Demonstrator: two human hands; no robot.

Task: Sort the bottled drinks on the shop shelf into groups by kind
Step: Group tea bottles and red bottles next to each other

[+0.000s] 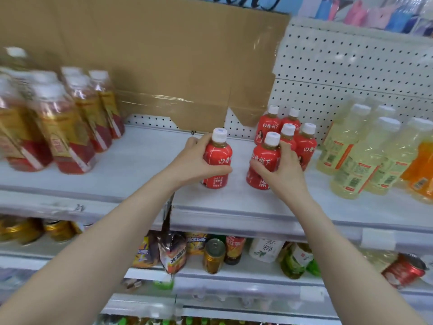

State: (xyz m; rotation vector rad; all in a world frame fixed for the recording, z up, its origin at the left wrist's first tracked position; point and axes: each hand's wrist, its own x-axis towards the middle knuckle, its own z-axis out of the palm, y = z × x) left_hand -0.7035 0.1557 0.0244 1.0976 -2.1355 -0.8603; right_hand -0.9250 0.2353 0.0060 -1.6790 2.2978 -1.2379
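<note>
Left hand: the left hand (pixel 195 160) wraps fingers and thumb round a small red-labelled plastic bottle with a white cap (pixel 217 158), which is upright at the middle of the white shop shelf (pixel 140 165) (whether resting or just lifted, I cannot tell).
Right hand: the right hand (pixel 280 171) curls round a second red-labelled bottle (pixel 263 160) at the near edge of the cluster of red bottles (pixel 304 143).
Toppling risk: the cluster is packed tight, so pushing a held bottle in too briskly could, I judge, tip the far ones.
Slipping risk: both grips sit on glossy labels, and a loose hold may let a bottle fall off the near shelf edge.
Left neighbours: tall amber bottles with gold-and-red labels (pixel 61 127) stand well apart, blurred.
Right neighbours: pale yellow plastic bottles (pixel 351 148) stand just beside the cluster, with orange bottles (pixel 421 170) beyond.
In the way: the yellow bottles hem the red group on the right, so room to grow lies leftward.
Behind: a brown cardboard sheet (pixel 164 55) and a white pegboard (pixel 351 66).
</note>
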